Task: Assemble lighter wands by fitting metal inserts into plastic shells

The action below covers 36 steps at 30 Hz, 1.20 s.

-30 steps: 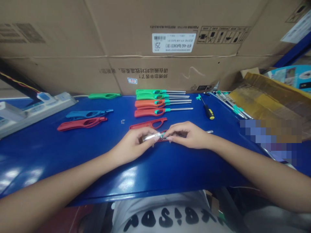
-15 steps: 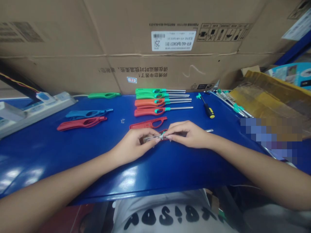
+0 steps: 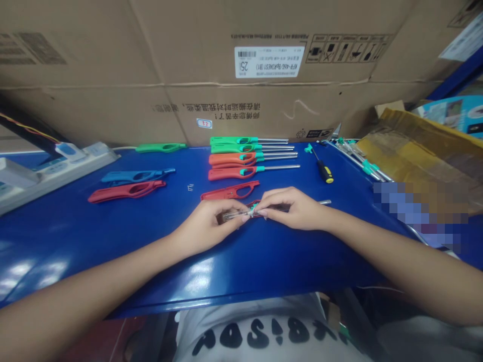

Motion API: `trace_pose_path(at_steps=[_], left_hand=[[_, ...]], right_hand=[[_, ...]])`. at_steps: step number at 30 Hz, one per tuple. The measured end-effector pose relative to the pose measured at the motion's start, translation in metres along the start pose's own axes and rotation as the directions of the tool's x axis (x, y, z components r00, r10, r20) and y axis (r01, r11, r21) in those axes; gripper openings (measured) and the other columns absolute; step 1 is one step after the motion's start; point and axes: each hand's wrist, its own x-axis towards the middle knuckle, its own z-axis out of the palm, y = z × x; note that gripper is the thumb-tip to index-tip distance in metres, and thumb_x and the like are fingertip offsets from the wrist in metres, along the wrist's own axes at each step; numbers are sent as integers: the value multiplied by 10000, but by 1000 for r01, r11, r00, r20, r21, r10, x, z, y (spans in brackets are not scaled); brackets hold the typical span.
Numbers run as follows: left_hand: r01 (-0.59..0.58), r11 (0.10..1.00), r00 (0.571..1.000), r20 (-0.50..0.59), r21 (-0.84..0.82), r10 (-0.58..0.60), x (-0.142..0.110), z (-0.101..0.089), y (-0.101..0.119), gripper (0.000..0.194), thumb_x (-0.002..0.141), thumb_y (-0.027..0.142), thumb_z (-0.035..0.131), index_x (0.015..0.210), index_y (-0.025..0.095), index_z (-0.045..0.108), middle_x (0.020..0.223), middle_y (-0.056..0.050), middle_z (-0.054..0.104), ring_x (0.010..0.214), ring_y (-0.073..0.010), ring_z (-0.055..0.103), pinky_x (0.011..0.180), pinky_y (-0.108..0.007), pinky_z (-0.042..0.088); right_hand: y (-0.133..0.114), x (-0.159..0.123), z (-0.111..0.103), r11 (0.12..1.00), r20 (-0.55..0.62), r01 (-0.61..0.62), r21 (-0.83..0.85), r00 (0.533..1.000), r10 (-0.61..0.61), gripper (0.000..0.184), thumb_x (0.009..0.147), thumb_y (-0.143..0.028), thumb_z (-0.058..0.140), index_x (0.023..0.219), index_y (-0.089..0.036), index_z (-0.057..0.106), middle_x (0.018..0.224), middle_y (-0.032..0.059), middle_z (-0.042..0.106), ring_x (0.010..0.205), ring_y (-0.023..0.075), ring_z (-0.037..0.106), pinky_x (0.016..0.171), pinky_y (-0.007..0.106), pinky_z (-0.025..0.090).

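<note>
A partly open gas lighter is between my hands above the blue table. My left hand is closed round its clear fuel tank. My right hand pinches the lighter near a small teal part, where the tank's end meets a red shell edge. Fingers hide most of this joint. The lighter's metal tube sticks out beyond my right hand. Just behind lies a loose red handle half. A few tiny screws lie to its left.
Several gas lighters lie in a row behind. Blue, red and green handle shells are at left, near a power strip. A screwdriver and metal tubes lie right; a cardboard box stands behind.
Almost nothing differs. Both hands keep their hold on the lighter, with at most a very slight shift of the fingers.
</note>
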Motion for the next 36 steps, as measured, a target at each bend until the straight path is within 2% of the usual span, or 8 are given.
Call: trace_pose_path(at_steps=[8, 20, 27, 36], left_hand=[[-3, 999, 999, -34, 41, 4, 0, 3, 4, 262, 914, 379, 653, 1033, 172, 759, 841, -27, 748, 644, -128, 592, 570, -215, 429], [31, 999, 999, -37, 18, -30, -1, 7, 1, 296, 939, 420, 635, 1057, 179, 763, 837, -35, 761, 687, -155, 650, 602, -232, 465], [20, 997, 998, -51, -73, -24, 0, 5, 2, 299, 915, 413, 680, 1050, 159, 764, 853, -44, 770, 711, -155, 681, 653, -233, 508], [-12, 998, 997, -71, -61, 8, -1, 9, 2, 237, 929, 346, 670, 1039, 162, 771, 811, -15, 764, 696, -126, 660, 627, -195, 475]], right_hand=[[-2, 0, 3, 996, -8, -83, -27, 997, 83, 194, 977, -272, 589, 930, -156, 737, 820, 39, 696, 724, 132, 627, 689, 260, 490], [-1, 1, 7, 991, -43, -128, -33, 991, 126, 200, 954, -287, 597, 890, -151, 730, 773, 39, 689, 693, 133, 608, 663, 256, 475], [-1, 3, 6, 962, -48, -240, 129, 968, 247, 233, 899, -375, 648, 847, -155, 707, 758, 32, 667, 675, 137, 588, 639, 266, 466], [-4, 4, 7, 949, -36, -255, 186, 963, 266, 290, 882, -434, 676, 840, -149, 702, 756, 24, 653, 684, 132, 576, 649, 262, 460]])
